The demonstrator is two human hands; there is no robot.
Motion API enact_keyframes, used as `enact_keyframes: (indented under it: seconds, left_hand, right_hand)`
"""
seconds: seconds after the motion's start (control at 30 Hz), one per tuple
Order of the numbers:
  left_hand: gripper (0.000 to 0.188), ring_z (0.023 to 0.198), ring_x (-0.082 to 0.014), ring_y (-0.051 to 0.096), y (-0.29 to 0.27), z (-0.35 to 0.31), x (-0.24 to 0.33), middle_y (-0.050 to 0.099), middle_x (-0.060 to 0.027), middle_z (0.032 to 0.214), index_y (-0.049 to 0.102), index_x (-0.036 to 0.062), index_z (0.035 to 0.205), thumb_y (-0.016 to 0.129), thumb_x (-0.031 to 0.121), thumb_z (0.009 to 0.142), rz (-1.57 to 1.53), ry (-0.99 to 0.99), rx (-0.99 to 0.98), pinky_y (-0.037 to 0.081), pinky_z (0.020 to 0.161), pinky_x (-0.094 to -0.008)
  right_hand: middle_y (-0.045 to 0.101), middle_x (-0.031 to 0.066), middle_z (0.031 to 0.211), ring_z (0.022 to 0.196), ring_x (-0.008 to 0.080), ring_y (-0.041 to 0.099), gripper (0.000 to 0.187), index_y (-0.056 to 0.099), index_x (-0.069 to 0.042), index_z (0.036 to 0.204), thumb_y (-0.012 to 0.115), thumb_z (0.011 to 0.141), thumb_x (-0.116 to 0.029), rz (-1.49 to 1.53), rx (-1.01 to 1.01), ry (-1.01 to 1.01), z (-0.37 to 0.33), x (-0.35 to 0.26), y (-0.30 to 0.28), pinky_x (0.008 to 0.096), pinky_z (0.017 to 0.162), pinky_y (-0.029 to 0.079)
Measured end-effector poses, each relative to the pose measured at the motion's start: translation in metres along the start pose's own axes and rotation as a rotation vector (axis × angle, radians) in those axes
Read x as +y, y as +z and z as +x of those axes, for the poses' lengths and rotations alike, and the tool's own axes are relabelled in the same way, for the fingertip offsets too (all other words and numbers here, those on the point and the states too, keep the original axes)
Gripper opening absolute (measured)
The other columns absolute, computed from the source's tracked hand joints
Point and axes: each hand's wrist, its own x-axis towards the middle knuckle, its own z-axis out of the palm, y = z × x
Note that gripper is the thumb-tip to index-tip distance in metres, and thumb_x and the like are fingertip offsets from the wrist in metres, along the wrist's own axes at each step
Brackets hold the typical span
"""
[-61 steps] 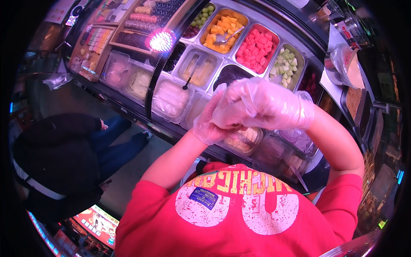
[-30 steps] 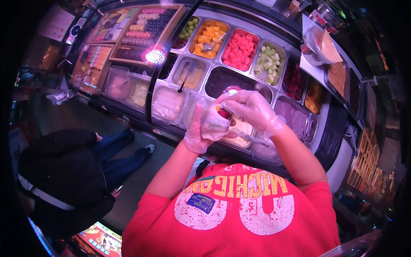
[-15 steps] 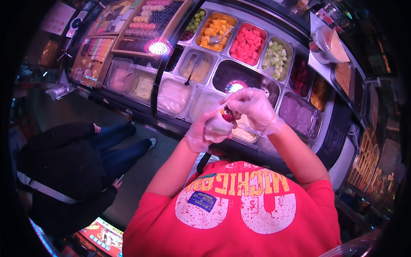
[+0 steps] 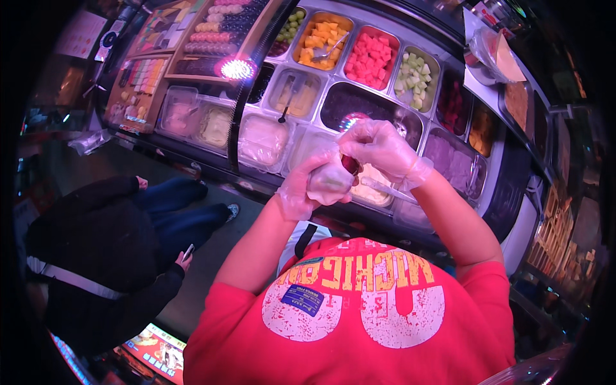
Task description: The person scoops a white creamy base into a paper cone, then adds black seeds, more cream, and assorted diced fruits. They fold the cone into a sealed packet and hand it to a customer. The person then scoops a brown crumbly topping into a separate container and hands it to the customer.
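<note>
Presently, I observe the left hand (image 4: pixel 303 186), gloved in clear plastic, clamped around a soft white rounded pouch (image 4: pixel 329 183) with a dark red filling (image 4: pixel 350 164). The right hand (image 4: pixel 383 151), gloved likewise, sits at the pouch's 2 o'clock, fingertips drawn together at the opening; I cannot tell whether they pinch anything. Room between the hands is narrow.

Edges: I locate the pouch above the near side of a black-fronted counter (image 4: pixel 255 181). A long metal pan (image 4: pixel 323 106) borders the right hand at 12 o'clock; a tub of pale cream (image 4: pixel 377 202) lies at 4 o'clock. A dark-clothed person (image 4: pixel 96 250) stands well apart at 8 o'clock.

Orientation: the opening faces between 1 and 2 o'clock; covering fingers prevent me fixing the long axis.
</note>
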Motion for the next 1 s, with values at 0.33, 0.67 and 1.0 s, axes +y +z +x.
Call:
enact_keyframes:
  seconds: [0.33,0.67,1.0]
  left_hand:
    - [0.050,0.098,-0.0295,0.074,-0.003,-0.002,-0.008,0.073,-0.0143,0.109,0.061,0.0072,0.130,0.066,0.042,0.096,-0.029,-0.007,0.135,0.064,0.080,-0.0498]
    - [0.053,0.099,-0.0298,0.075,-0.002,0.005,-0.015,0.073,-0.0141,0.112,0.061,0.0072,0.133,0.066,0.044,0.096,-0.074,-0.027,0.123,0.067,0.069,-0.0446]
    - [0.051,0.120,-0.0332,0.064,-0.015,0.028,-0.019,0.065,-0.0133,0.130,0.057,0.0107,0.138,0.062,0.044,0.100,-0.411,-0.077,0.182,0.058,0.095,-0.0524]
  right_hand:
    - [0.069,0.0074,0.087,0.079,0.0149,0.067,0.013,0.073,0.001,0.098,0.067,0.098,-0.011,-0.207,0.637,-0.333,0.004,0.030,0.039,0.0297,0.072,0.053]
    - [0.069,0.0095,0.087,0.079,0.0176,0.067,0.011,0.075,0.000,0.100,0.068,0.098,-0.009,-0.027,0.603,-0.499,0.016,0.045,0.014,0.0311,0.076,0.053]
    - [0.067,0.0123,0.085,0.077,0.0292,0.068,0.008,0.073,-0.003,0.099,0.071,0.092,-0.001,-0.638,0.608,-0.740,0.005,0.038,0.003,0.0349,0.070,0.055]
